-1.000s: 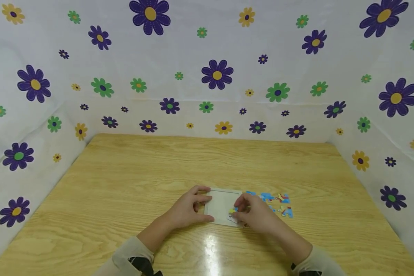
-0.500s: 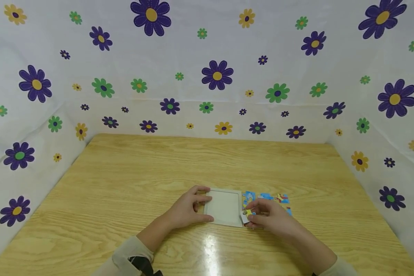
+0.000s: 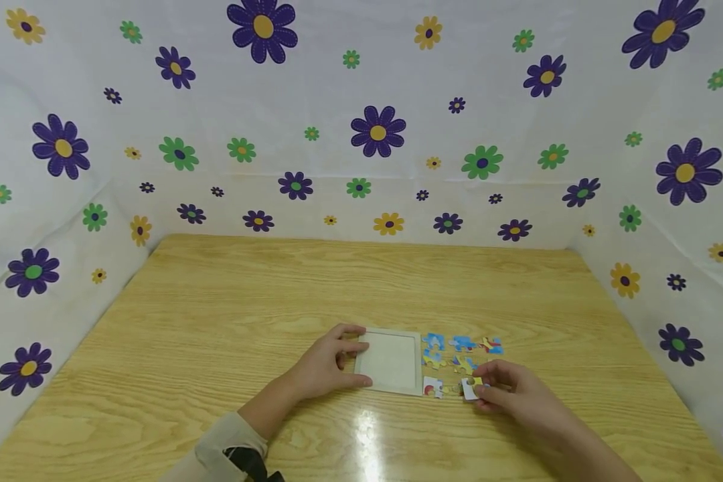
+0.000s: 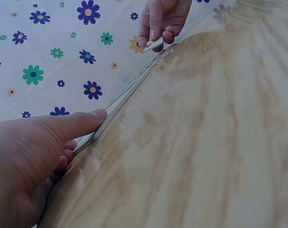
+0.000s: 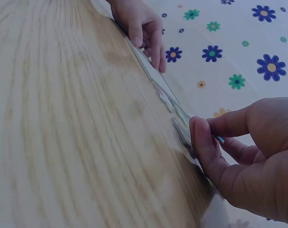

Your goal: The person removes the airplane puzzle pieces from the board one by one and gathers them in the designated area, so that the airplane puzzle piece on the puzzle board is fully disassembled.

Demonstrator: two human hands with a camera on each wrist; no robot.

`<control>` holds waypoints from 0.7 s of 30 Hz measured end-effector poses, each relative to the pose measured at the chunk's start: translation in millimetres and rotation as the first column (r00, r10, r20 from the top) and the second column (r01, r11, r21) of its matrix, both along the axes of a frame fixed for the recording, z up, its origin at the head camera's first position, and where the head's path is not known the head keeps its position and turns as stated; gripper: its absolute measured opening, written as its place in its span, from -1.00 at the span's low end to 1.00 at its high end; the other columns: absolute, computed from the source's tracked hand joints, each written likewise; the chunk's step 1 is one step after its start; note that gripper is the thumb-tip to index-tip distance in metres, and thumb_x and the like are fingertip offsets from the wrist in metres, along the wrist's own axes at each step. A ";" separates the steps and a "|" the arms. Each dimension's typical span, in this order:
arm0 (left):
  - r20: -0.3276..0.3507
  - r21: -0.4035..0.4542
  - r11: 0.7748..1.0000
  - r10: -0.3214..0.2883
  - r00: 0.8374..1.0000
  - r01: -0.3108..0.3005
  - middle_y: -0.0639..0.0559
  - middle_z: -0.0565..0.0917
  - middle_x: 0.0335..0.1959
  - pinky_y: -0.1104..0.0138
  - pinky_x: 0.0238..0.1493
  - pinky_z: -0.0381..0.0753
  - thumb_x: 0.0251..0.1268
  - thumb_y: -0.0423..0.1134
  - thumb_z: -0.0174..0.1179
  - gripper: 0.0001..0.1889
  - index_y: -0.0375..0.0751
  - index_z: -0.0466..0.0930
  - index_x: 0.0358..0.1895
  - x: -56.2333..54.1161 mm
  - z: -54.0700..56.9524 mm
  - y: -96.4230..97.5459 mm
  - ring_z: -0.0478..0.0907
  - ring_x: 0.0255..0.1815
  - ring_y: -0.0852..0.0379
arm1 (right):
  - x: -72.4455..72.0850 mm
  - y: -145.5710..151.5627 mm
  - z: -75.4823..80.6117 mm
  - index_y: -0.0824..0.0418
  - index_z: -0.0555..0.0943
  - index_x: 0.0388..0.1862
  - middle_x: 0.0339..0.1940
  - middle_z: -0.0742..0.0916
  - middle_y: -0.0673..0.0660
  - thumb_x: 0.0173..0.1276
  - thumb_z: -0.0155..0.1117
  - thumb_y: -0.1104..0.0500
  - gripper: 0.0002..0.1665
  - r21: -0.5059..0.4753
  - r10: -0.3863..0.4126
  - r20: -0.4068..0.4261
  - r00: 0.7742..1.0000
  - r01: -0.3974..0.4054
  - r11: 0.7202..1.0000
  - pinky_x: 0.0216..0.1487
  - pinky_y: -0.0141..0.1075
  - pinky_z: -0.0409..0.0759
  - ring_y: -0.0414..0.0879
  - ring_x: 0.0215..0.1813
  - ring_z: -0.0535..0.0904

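A square, pale puzzle tray (image 3: 388, 361) lies flat on the table with a raised rim and no pieces inside. My left hand (image 3: 327, 361) holds its left side, thumb at the near corner and fingers at the far one. To the right of the tray, my right hand (image 3: 521, 396) pinches a white and yellow jigsaw piece (image 3: 468, 389) between thumb and fingers. That piece is tilted, close over the front row of loose pieces. The right wrist view shows its thin edge (image 5: 182, 135) at the fingertips.
Several loose jigsaw pieces in blue, yellow and red, among them a blue one (image 3: 434, 342) and a white one (image 3: 432, 387), lie in rough rows beside the tray. Flowered cloth (image 3: 378, 87) walls the wooden table (image 3: 265, 288) at the back and sides.
My right hand has carried the pinched piece rightward, from over the tray's right part to the loose pieces beyond its rim. The left hand stays on the tray.
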State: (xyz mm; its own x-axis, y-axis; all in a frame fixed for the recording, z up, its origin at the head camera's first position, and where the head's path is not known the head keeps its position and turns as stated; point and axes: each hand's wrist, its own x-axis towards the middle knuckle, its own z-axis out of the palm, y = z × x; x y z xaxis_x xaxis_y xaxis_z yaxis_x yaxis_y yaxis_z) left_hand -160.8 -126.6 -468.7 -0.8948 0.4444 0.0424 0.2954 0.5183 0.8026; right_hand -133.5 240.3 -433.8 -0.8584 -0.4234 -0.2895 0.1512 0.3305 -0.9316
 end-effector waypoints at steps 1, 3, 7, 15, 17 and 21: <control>0.000 0.002 1.000 -0.002 1.000 0.002 0.08 0.37 0.43 0.45 -0.35 0.43 0.07 -0.01 0.51 -0.32 -0.22 0.59 0.27 0.0 0.2 0.0 0.33 -0.41 0.27 | 0.8 3.5 -0.7 0.57 0.38 0.19 -0.09 0.59 0.22 0.45 0.26 0.22 -0.48 0.010 -0.010 0.004 1.000 0.010 1.000 -0.10 -0.30 0.72 -0.12 -0.16 0.68; -0.001 0.003 1.000 -0.004 1.000 0.004 0.08 0.37 0.43 0.45 -0.34 0.43 0.07 -0.01 0.51 -0.32 -0.22 0.59 0.27 -0.3 0.3 0.0 0.34 -0.41 0.27 | 2.3 9.3 -1.2 0.56 0.38 0.20 -0.07 0.59 0.21 0.45 0.26 0.22 -0.47 0.023 -0.037 0.016 0.999 0.037 0.999 -0.09 -0.29 0.72 -0.11 -0.15 0.69; 0.000 0.002 1.000 -0.002 1.000 0.002 0.10 0.37 0.44 0.46 -0.34 0.43 0.07 0.00 0.51 -0.32 -0.21 0.59 0.27 -0.9 0.6 -0.3 0.34 -0.41 0.28 | 4.1 17.0 0.6 0.55 0.39 0.21 -0.06 0.60 0.22 0.44 0.28 0.21 -0.46 0.069 -0.097 0.012 0.995 0.096 0.993 -0.11 -0.29 0.72 -0.09 -0.16 0.69; 0.021 -0.016 1.000 0.005 1.000 -0.005 0.17 0.35 0.44 0.47 -0.33 0.44 0.03 0.03 0.53 -0.30 -0.19 0.60 0.26 -0.5 -3.5 -1.4 0.35 -0.39 0.27 | 10.3 15.5 3.2 0.54 0.46 0.11 -0.20 0.57 0.17 0.39 0.30 0.29 -0.57 0.181 -0.160 -0.004 0.987 0.158 0.971 -0.23 -0.34 0.72 -0.13 -0.26 0.64; 0.027 -0.016 1.000 0.008 1.000 -0.008 0.18 0.35 0.43 0.47 -0.33 0.45 0.03 0.03 0.53 -0.30 -0.19 0.60 0.26 0.3 -4.2 -1.6 0.36 -0.39 0.27 | 12.5 11.3 3.4 0.52 0.49 0.05 -0.23 0.54 0.15 0.38 0.30 0.33 -0.64 0.217 -0.186 -0.016 0.982 0.185 0.958 -0.27 -0.34 0.72 -0.13 -0.29 0.63; 0.023 -0.005 1.000 0.004 1.000 -0.004 0.16 0.35 0.44 0.47 -0.33 0.44 0.04 0.02 0.53 -0.31 -0.20 0.60 0.25 1.4 -5.3 -1.5 0.36 -0.39 0.27 | 15.3 4.6 5.3 0.48 0.51 -0.02 -0.26 0.52 0.14 0.37 0.29 0.37 -0.73 0.273 -0.228 -0.033 0.973 0.228 0.934 -0.30 -0.35 0.71 -0.11 -0.30 0.62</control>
State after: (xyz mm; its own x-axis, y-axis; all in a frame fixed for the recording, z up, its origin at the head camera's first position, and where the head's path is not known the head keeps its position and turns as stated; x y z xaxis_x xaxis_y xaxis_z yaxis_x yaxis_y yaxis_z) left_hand -159.5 -128.1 -474.0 -0.8974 0.4408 0.0191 0.2744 0.5238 0.8064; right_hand -118.2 244.9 -428.5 -0.9229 -0.1206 -0.3656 0.2517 0.5293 -0.8102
